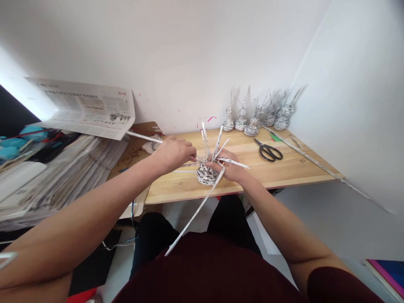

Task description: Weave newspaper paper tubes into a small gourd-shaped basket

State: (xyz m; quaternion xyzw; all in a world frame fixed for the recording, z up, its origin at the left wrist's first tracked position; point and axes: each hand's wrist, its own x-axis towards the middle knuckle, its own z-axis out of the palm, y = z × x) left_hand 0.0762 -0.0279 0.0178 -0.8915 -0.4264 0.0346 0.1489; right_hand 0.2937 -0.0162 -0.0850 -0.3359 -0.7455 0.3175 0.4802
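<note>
A small round woven newspaper basket (206,174) stands on the wooden table near its front edge, with several rolled paper strips fanning out of its top. My right hand (232,166) is closed around the basket's upper right side, thumb pressed at the base of the strips. Fingertips of my left hand (178,153) pinch a paper strip at the upper left of the basket. A long rolled paper tube (195,213) bends over the basket's right side and hangs down toward my lap. Another white tube (143,136) shows behind my left hand.
Several finished-looking woven paper pieces (252,125) stand along the wall. Black-handled scissors (268,151) lie at the table's right, beside a long paper tube (309,158) reaching past the edge. On the left are stacked newspapers (78,172) and an opened newspaper sheet (91,107).
</note>
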